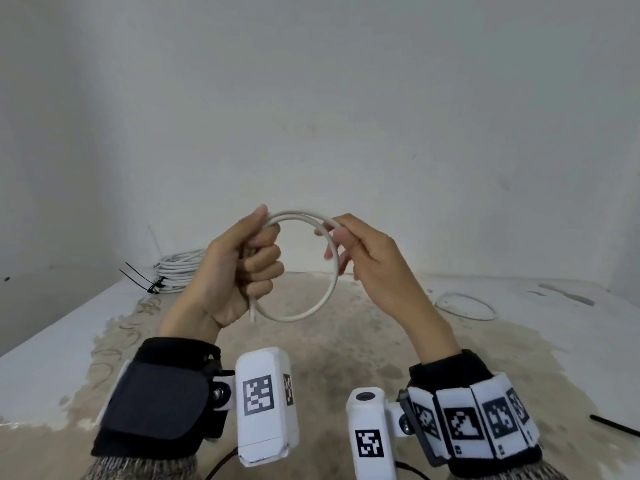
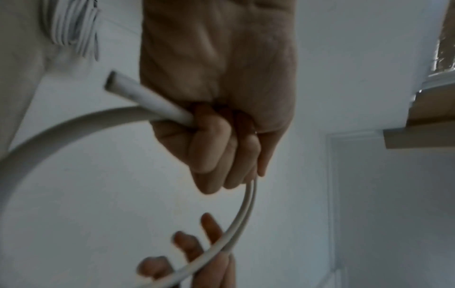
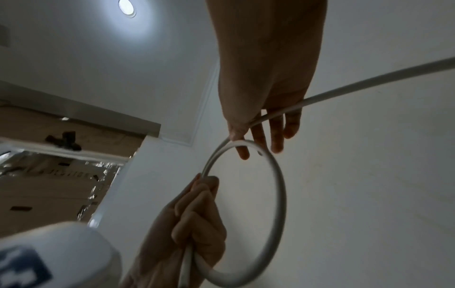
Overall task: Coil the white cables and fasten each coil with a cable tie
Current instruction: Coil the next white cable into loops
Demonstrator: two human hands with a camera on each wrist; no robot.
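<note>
So left hand [image 1: 242,268] fists the white cable [image 1: 311,311] loop w/ right hand [image 1: 367,252] pinching it, prob springs open if either slips.

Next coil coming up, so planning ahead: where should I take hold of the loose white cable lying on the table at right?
Pinch the loose white cable on its near arc, coming from above: it lies flat as a thin open loop, clear of other things. Both hands are busy now.

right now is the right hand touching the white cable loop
Touching. The head view shows the right hand pinching the round white cable loop at its top; the right wrist view shows the cable passing between thumb and fingers.
</note>
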